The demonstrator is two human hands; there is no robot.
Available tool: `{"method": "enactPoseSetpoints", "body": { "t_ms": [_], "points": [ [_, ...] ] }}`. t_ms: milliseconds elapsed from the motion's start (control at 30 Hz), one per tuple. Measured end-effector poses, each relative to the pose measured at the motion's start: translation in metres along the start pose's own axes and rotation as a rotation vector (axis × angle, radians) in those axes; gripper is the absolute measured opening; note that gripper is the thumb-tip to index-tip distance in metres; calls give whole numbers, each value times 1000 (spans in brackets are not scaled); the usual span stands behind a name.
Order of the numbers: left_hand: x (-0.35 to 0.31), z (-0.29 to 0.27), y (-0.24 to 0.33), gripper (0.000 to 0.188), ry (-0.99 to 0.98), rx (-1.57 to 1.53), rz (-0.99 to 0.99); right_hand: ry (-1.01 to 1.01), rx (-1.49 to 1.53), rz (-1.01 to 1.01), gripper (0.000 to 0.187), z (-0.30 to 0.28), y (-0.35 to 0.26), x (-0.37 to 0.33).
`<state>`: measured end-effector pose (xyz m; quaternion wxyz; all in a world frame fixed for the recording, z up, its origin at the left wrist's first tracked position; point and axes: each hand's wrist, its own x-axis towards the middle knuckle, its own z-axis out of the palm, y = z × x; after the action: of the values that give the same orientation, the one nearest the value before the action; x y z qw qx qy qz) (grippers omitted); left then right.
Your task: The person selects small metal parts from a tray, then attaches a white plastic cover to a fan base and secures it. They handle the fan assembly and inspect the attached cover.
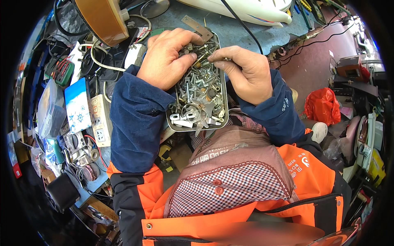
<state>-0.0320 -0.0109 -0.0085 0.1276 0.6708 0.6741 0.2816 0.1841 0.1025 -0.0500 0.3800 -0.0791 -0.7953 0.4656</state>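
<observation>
At the edge of the bench (266, 35), between the sleeves, the tray (226, 102) lies before the person, heaped with screws (200, 78) and mixed metal parts; its near end is close to the apron (230, 164), and what supports that end cannot be told; pressure there could, in my judgement, tip it and spill the load; loose clips at that end rise near the rim, so stirring could push some over; the strip (193, 25) at the far end might slide if knocked; sharp edges could nick bare fingertips.

Left hand (166, 59): curled over the far left of the tray, thumb and forefinger apart, thumb against the hardware; right hand (248, 74): at the far right, thumb and forefinger drawn almost together above the screws; whether a small part is pinched between them cannot be told.
</observation>
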Motion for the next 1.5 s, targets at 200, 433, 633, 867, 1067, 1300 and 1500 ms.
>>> {"method": "enactPoseSetpoints", "body": {
  "t_ms": [200,433,633,867,1067,1300,1500],
  "points": [
    [-1,0,-1,30,6,-6,6,-16,87,112,16,-4,-4,-1],
    [0,-2,0,31,-8,11,17,-68,-11,-8,21,2,-2,2],
    [2,-4,1,34,-17,24,37,79,-58,-28,22,1,-3,2],
    [0,-2,0,30,-10,-5,2,28,98,29,20,4,-3,1],
    [0,-3,-1,30,-31,-9,-16,4,-88,6,22,5,-6,1],
    [1,-3,-2,30,-31,-10,-6,4,70,14,25,8,-6,2],
    [0,-2,-2,29,-27,-16,-14,44,-62,7,23,5,-3,2]
  ]
}}
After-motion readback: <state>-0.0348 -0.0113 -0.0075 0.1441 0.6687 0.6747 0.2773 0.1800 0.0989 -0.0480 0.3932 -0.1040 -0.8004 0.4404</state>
